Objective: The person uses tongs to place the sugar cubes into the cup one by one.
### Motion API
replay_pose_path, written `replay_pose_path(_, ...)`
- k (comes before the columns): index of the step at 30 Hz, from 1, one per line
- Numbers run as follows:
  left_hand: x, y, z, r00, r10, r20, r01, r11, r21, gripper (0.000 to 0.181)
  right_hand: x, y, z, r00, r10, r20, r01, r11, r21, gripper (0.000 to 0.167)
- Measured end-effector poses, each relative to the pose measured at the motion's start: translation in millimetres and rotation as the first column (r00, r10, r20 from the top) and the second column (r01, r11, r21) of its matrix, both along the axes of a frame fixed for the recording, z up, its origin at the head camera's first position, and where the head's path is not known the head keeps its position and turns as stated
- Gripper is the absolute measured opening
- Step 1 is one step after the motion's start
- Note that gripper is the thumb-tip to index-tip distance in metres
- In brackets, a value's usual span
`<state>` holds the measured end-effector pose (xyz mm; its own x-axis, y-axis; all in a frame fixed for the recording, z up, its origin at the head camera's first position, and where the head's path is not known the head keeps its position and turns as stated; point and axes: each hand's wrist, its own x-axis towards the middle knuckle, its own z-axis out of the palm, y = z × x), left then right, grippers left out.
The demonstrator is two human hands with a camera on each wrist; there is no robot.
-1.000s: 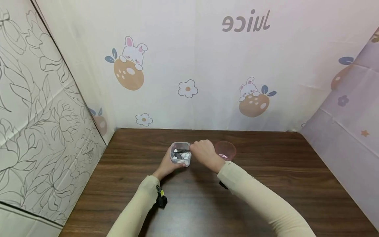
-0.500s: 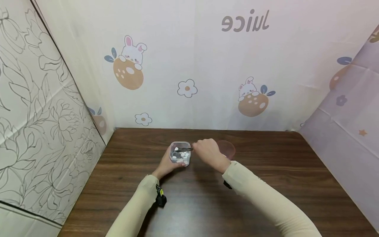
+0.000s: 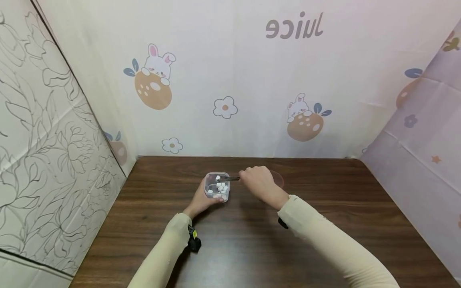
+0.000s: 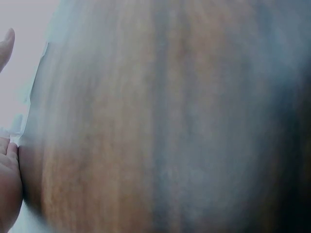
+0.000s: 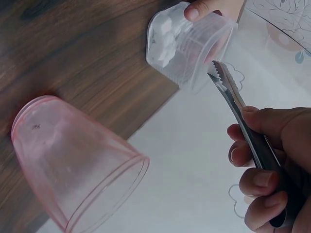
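My left hand (image 3: 199,200) grips a clear square plastic container (image 5: 187,58) from its left side, thumb across the near side. Several small white cubes (image 3: 221,187), like sugar cubes, lie inside. Metal tongs (image 5: 255,141) with serrated tips and a dark handle are held in my right hand (image 3: 260,182), fingers wrapped around them. Their tips are at the container's opening, and in the head view one white cube (image 3: 218,177) shows at them. Mostly blurred table fills the left wrist view, with parts of the left hand (image 4: 8,189) at its edge.
A translucent pink plastic cup (image 5: 82,155) stands upright on the brown wooden table (image 3: 237,248), just right of the container and partly behind my right hand in the head view. Patterned wall coverings (image 3: 201,72) border the table at the back and sides.
The right hand has shifted to the right, drawing the tongs up toward the container's rim. A white cube now shows at their tips. The left hand keeps its grip on the container.
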<state>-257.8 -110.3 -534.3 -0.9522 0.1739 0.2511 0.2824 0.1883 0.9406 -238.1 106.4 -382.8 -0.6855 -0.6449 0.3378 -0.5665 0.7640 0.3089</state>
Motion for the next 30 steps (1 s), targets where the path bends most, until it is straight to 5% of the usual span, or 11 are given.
replay_pose_path(8, 13.9, -1.1, 25.7, 0.999, -0.034, 0.017, 0.034, 0.999, -0.001, 0.100, -0.4, 10, 4.6, 1.000, -0.008, 0.022, 0.008, 1.000, -0.002, 0.026)
replay_pose_path(30, 18.6, 0.9, 32.8, 0.999, -0.012, 0.032, 0.013, 1.000, -0.014, 0.099, 1.3, 43, 20.6, 0.991, -0.089, 0.101, 0.097, 0.992, -0.076, 0.026)
